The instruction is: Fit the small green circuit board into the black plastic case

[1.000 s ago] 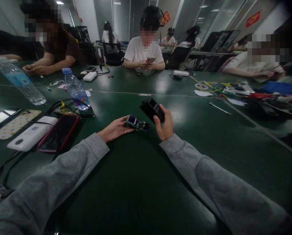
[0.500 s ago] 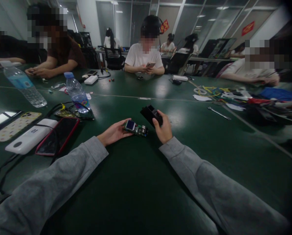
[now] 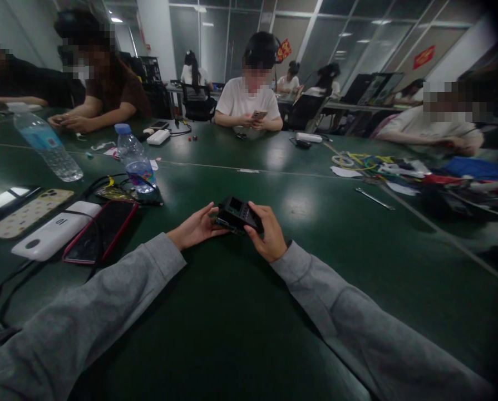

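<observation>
A black plastic cover point(image 3: 239, 211) lies over a green circuit board point(image 3: 222, 224) at the middle of the dark green table point(image 3: 232, 312). My right hand point(image 3: 266, 236) grips the cover from the right side, fingers curled over it. My left hand point(image 3: 193, 228) holds the board's left end, thumb and fingers closed on its edge. Only a thin strip of the board shows under the cover. Both arms wear grey sleeves.
At left lie a red-edged phone point(image 3: 102, 229), a white power bank point(image 3: 52, 236), a patterned phone point(image 3: 27, 211), black cables and two water bottles point(image 3: 135, 160). A metal wrench point(image 3: 374, 199) and a heap of coloured wires point(image 3: 403, 167) sit at right. Several people sit around the table.
My right hand brought the black cover down and left, from raised beside the board to on top of it. The board's small screen is now covered. My left hand stayed put.
</observation>
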`<state>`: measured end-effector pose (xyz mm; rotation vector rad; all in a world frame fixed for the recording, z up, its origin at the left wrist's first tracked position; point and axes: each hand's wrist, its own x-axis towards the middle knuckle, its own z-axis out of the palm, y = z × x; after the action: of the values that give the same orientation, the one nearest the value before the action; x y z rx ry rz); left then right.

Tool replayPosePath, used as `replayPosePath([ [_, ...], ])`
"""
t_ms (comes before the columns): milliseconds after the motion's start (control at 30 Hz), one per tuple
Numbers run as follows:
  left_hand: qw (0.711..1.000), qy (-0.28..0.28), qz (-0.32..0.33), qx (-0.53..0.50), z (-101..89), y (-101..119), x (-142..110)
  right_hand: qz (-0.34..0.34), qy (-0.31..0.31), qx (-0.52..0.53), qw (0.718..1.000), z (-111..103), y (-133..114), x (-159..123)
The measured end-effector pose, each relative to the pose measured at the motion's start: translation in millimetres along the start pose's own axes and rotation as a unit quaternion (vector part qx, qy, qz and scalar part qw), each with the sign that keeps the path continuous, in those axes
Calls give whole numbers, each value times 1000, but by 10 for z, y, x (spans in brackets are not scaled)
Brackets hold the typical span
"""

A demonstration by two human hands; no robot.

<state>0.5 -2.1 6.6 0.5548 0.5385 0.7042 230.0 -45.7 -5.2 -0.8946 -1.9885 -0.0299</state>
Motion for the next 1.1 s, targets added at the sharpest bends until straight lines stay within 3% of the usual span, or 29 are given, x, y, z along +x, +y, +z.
replayPosePath([
  [333, 1000, 5, 2, 11, -2, -6, -19, -8, -103, -30, 994, 44, 4, 4],
  [567, 998, 1, 48, 42, -30, -51, -14, -4, -89, -35, 995, 42, 5, -2],
  [1100, 995, -39, 66, 66, -132, -87, 55, 14, -124, -63, 990, 69, 58, -26],
])
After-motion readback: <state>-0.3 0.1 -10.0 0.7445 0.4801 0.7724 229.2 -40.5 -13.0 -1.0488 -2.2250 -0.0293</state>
